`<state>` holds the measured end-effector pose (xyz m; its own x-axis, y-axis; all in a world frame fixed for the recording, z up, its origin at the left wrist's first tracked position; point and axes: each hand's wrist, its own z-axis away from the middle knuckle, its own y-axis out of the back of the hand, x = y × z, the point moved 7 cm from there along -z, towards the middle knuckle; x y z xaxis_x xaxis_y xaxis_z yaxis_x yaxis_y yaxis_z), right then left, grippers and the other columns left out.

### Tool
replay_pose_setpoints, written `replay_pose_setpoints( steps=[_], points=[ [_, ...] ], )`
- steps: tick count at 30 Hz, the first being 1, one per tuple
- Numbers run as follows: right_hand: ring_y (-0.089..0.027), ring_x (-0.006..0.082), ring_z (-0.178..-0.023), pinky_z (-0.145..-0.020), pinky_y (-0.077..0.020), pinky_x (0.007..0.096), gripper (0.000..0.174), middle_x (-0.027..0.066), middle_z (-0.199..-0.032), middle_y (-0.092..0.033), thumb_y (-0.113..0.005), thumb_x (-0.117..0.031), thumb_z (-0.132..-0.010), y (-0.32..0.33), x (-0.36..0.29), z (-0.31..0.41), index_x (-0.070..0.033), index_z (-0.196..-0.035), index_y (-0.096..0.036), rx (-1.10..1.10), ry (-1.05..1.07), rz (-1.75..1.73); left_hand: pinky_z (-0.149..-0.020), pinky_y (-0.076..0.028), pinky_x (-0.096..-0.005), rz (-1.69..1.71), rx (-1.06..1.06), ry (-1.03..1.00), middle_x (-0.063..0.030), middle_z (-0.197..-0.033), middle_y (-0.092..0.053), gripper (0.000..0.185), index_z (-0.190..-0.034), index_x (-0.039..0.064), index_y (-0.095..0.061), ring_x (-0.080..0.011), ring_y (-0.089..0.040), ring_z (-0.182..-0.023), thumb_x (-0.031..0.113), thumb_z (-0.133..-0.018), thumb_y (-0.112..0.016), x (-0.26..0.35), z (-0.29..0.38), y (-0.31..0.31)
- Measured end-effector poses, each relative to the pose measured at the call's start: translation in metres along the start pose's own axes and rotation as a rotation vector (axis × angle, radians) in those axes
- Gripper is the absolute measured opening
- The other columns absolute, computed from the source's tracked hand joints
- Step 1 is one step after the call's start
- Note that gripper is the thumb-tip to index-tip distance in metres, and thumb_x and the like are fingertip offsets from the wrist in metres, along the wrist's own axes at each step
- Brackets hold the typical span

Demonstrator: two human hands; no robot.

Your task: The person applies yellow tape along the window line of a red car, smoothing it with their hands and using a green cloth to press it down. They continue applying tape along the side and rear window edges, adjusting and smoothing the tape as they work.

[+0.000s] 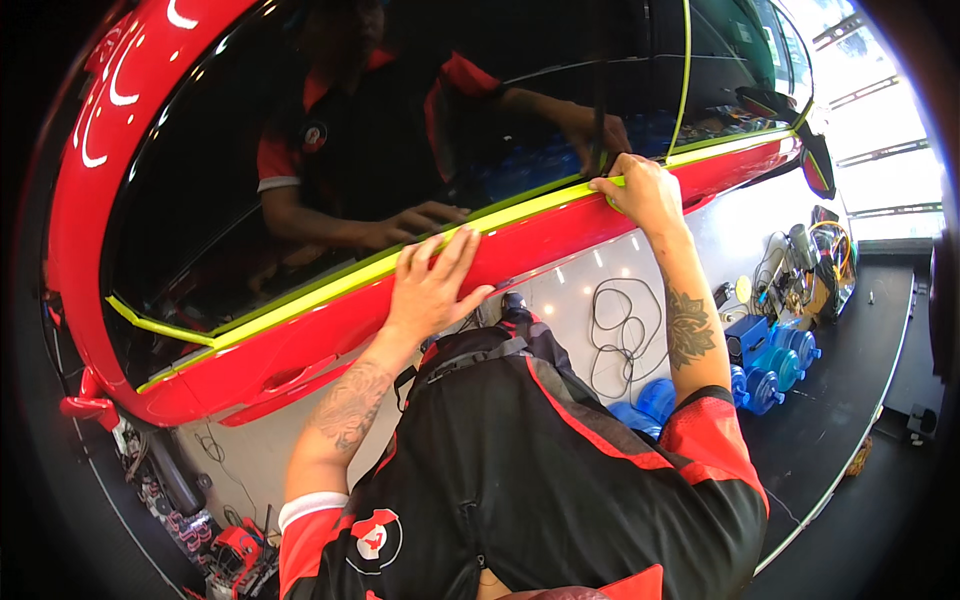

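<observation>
Bright yellow-green masking tape [330, 289] runs along the lower edge of the dark window glass [225, 217] on a red car [322, 337]. My left hand [435, 281] lies flat against the tape and the red door just below the glass. Its fingertips touch the strip, the thumb stands apart, and it holds nothing. Farther right along the same edge, my right hand [645, 187] pinches the tape between thumb and fingers. A curved yellow-green edge shows under that thumb, perhaps a roll, mostly hidden by the hand.
A black cable [619, 337] lies coiled on the pale floor. Blue water bottles [765, 386], a dark blue box [746, 339] and various tools stand to the right. A red machine [236, 551] sits lower left. The door handle [296, 375] juts out below my left hand.
</observation>
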<state>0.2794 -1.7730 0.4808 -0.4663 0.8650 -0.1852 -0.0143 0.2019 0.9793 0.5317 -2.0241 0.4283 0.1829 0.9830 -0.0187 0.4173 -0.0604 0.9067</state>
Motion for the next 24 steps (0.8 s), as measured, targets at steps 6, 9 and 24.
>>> replay_pose_setpoints(
  steps=[6,9,24],
  points=[
    [-0.082,0.0374,-0.098,-0.084,-0.0644,0.0498,0.046,0.0155,-0.104,-0.083,-0.090,-0.049,-0.091,-0.006,0.000,0.000,-0.005,-0.100,-0.080,0.008,0.004,0.001,-0.122,-0.039,-0.0523,0.025,-0.137,-0.226,-0.0049,-0.187,-0.033,0.103,-0.175,0.006,-0.043,-0.0301,-0.046,-0.152,0.066,-0.098,-0.074,0.067,-0.083,-0.048],
    [-0.082,0.0381,-0.099,-0.084,-0.0645,0.0505,0.042,0.0160,-0.103,-0.083,-0.089,-0.044,-0.093,-0.007,0.000,0.001,-0.005,-0.100,-0.078,0.026,-0.006,-0.021,-0.124,-0.039,-0.0531,0.058,-0.187,-0.290,-0.0094,-0.188,-0.030,0.105,-0.176,0.004,-0.041,-0.0307,-0.044,-0.157,0.066,-0.098,-0.074,0.087,-0.112,-0.069],
    [-0.080,0.0385,-0.098,-0.085,-0.0648,0.0514,0.018,0.0148,-0.101,-0.078,-0.075,-0.027,-0.096,0.005,-0.003,0.012,-0.013,-0.100,-0.086,0.024,0.040,-0.131,-0.122,-0.047,-0.0559,-0.497,-0.213,-0.440,-0.0350,-0.176,-0.043,0.077,-0.171,-0.010,-0.045,-0.0446,-0.046,-0.157,0.034,-0.108,-0.054,0.138,-0.128,-0.073]
  ],
)
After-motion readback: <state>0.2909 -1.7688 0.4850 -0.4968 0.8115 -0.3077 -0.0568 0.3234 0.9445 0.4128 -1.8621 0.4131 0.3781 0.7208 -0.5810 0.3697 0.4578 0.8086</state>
